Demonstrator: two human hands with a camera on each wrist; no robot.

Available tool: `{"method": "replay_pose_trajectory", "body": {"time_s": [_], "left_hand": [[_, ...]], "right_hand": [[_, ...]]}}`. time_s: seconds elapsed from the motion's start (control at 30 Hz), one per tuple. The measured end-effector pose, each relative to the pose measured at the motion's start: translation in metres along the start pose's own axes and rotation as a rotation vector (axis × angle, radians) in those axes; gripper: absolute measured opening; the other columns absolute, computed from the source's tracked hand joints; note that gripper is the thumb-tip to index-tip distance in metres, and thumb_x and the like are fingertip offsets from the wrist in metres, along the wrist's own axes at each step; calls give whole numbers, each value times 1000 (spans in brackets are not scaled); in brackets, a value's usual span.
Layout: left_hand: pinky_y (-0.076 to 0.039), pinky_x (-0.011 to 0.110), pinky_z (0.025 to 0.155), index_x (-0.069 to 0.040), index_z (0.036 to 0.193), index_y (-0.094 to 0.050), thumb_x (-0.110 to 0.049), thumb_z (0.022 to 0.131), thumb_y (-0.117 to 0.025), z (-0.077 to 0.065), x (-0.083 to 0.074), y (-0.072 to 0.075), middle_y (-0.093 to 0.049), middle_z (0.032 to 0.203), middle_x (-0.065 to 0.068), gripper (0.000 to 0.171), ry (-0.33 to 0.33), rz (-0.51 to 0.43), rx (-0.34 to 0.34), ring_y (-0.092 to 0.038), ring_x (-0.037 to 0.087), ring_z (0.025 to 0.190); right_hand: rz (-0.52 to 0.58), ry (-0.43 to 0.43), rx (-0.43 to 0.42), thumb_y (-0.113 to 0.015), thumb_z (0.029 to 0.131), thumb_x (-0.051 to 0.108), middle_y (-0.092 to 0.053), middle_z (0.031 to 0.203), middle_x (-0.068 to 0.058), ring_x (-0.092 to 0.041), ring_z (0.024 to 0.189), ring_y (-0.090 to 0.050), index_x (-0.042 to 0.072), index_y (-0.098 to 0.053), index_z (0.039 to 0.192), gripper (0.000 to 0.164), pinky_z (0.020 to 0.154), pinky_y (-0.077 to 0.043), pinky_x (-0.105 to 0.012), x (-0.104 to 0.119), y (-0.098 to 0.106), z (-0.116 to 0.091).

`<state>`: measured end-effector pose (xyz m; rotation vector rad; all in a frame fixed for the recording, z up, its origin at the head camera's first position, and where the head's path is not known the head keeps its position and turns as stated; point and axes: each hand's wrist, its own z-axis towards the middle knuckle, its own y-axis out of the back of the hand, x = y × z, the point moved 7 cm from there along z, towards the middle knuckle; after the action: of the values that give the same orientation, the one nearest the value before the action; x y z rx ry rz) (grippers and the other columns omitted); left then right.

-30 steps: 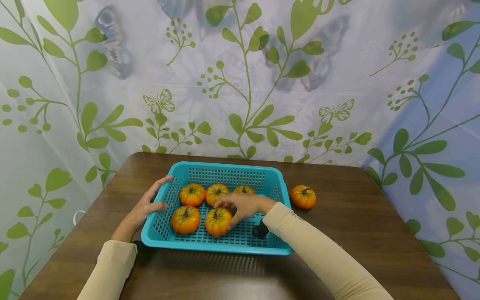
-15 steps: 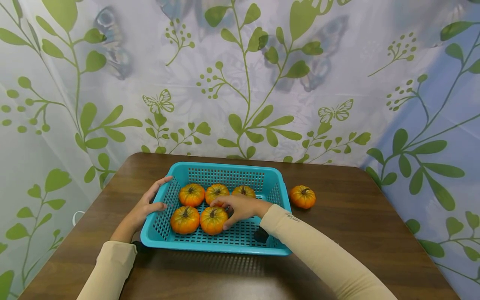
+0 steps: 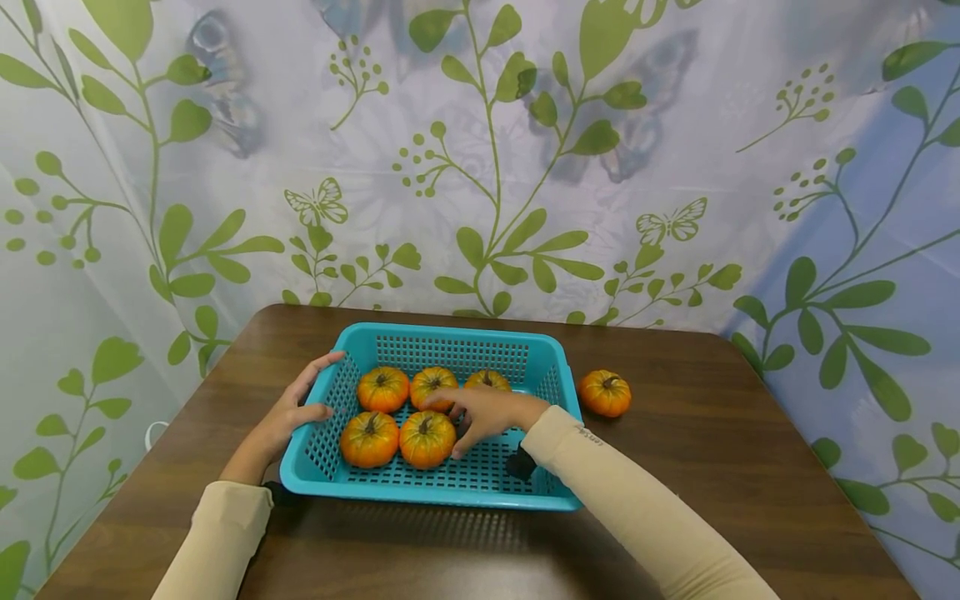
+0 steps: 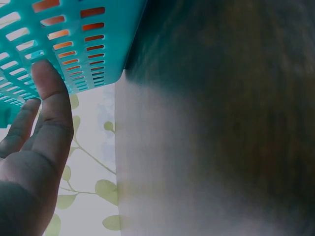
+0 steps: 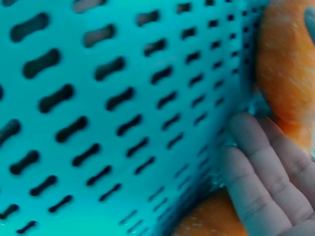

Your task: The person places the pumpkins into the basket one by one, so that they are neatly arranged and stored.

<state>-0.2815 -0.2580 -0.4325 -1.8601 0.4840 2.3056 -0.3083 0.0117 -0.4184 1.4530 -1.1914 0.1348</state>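
Observation:
A turquoise plastic basket (image 3: pixel 431 496) with slotted walls stands on the table. Several small orange pumpkins sit inside: three along the back wall, and two side by side at the front left. My left hand (image 3: pixel 288 412) holds the basket's left side, thumb over the rim. Seen from the left wrist, a digit lies against the slotted wall (image 4: pixel 110 39). Inside the basket, my right hand (image 3: pixel 491 414) hovers with loosely spread fingers just right of the front-right pumpkin (image 3: pixel 427 439), holding nothing. It partly covers the back-middle pumpkin (image 3: pixel 433 385) and back-right pumpkin (image 3: pixel 489 381).
Another orange pumpkin (image 3: pixel 604 393) sits on the brown wooden table (image 3: pixel 720 433), outside the basket's right wall. Behind the table hangs a pale curtain (image 3: pixel 525 167) printed with green leaves and butterflies. Bare basket floor (image 3: pixel 480 467) shows under the right hand.
The front-right pumpkin has moved slightly left, up to its neighbour, with my right hand on it. My right fingers have since come away from it. The left hand stays at the rim.

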Motion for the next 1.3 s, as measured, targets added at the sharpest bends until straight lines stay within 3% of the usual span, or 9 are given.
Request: {"method": "replay_pose_trajectory", "body": {"time_s": [0.3, 0.53, 0.8, 0.97, 1.13, 1.3], "left_hand": [[-57, 31, 92, -24, 166, -36, -1, 93, -54, 2, -1, 1, -14, 171, 32, 79, -8, 4, -1, -37, 61, 138], [-57, 32, 92, -25, 166, -35, -2, 94, -54, 2, -2, 2, -14, 171, 33, 78, -2, 6, -1, -37, 61, 138], [-57, 33, 92, -23, 167, -34, -1, 94, -53, 2, -2, 1, -14, 170, 34, 78, -2, 1, 1, -37, 61, 138], [-57, 33, 92, -25, 166, -35, -1, 94, -54, 2, -2, 1, -15, 170, 34, 79, -5, 5, -1, -38, 58, 137], [-57, 32, 93, -25, 167, -35, -1, 94, -54, 1, -1, 0, -14, 170, 34, 79, -5, 3, 2, -37, 59, 138], [-57, 32, 93, -25, 166, -35, -2, 94, -54, 2, 0, 0, -14, 171, 34, 78, -3, 1, 2, -37, 60, 138]], "right_hand": [[135, 2, 9, -82, 94, 5, -62, 143, -23, -31, 119, -71, 11, -51, 159, 72, 97, -60, -38, -6, 13, -5], [267, 32, -17, -76, 98, 4, -66, 139, -21, -29, 119, -70, 1, -54, 154, 61, 96, -60, -37, -4, 24, -9], [392, 66, -62, -73, 101, 5, -67, 140, -22, -28, 120, -70, -3, -49, 157, 61, 101, -58, -39, -3, 33, -12], [483, 99, -93, -70, 103, 6, -65, 145, -24, -37, 125, -68, -4, -47, 158, 60, 106, -55, -42, -3, 40, -16], [591, 147, -116, -67, 104, 7, -60, 149, -28, -52, 134, -57, -5, -43, 159, 62, 111, -51, -47, -1, 47, -22], [652, 182, -139, -69, 104, 11, -56, 153, -30, -57, 139, -50, -3, -43, 160, 63, 114, -47, -53, 0, 54, -29]]}}
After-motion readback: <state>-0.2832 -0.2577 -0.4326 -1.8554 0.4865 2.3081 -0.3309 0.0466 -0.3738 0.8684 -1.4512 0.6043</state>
